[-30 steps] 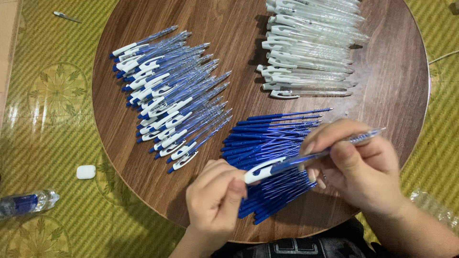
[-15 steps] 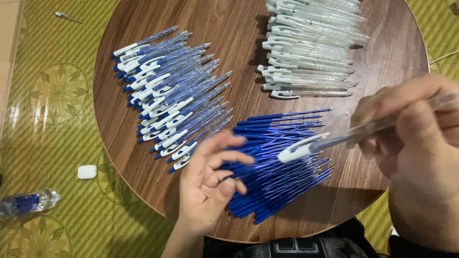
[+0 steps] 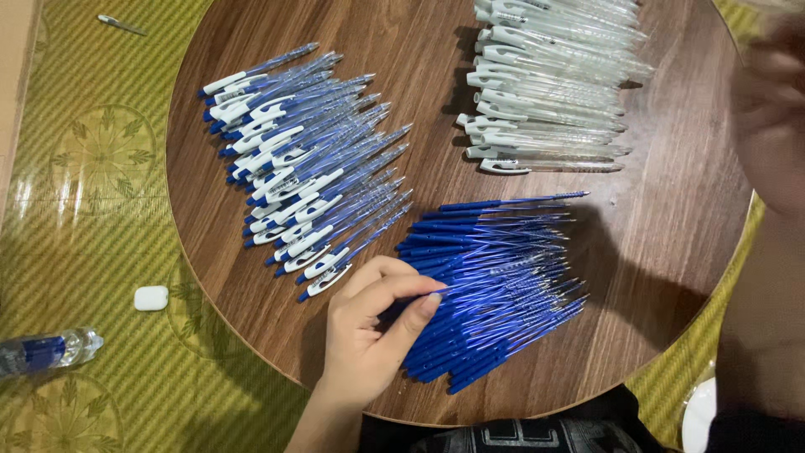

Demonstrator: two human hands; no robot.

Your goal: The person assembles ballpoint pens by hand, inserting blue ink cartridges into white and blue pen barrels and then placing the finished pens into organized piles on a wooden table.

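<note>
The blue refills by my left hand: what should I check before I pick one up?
1. Left hand at the blue refills: ok, fingertips touch the pile's near edge.
2. One refill pinched alone: cannot tell.
3. Right hand ready: cannot tell, blurred at the picture's edge.
4. Empty clear barrels within sight: ok, stacked at the far side.
5. Finished pens kept apart: ok, separate pile.
6. Round table has bare space: ok.

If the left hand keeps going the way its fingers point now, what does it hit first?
The left hand points right and slightly up, fingertips already at the pile of thin blue pen refills on the round wooden table. It would likely meet those refills first.
</note>
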